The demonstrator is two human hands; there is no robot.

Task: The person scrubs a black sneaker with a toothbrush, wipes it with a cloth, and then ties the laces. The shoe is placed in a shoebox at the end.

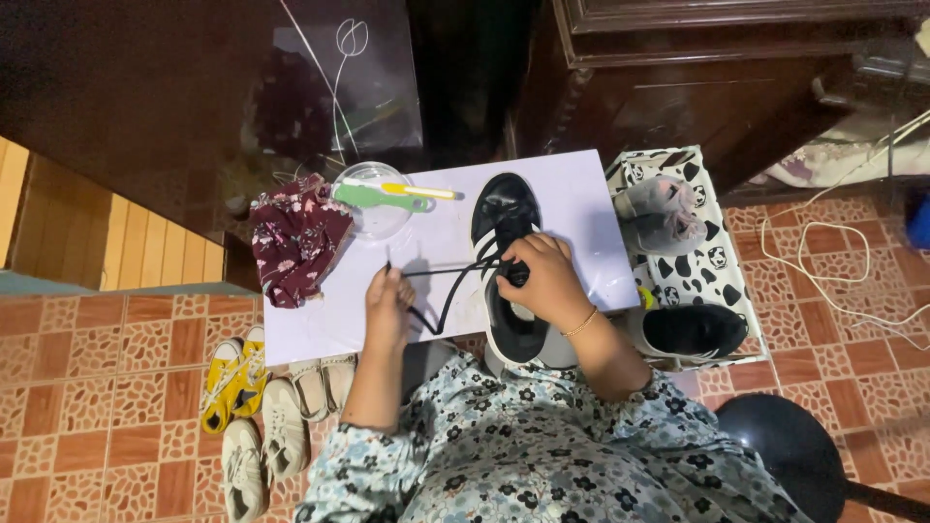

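Observation:
A black sneaker with white stripes (506, 218) lies lengthwise on a pale lilac board (581, 208). My right hand (545, 281) rests on the shoe's middle and pinches its black lace (448, 291) at the eyelets. My left hand (387, 308) is to the left of the shoe and holds the lace's free end, pulled out sideways across the board. Both forearms come up from my floral sleeves at the bottom of the view.
A dark red floral cloth (294, 237) and a clear bowl (373, 218) with a green brush (380, 198) sit at the board's far left. A cow-patterned box (712, 257) on the right holds other shoes. Yellow and white shoes (254, 407) lie on the tiled floor.

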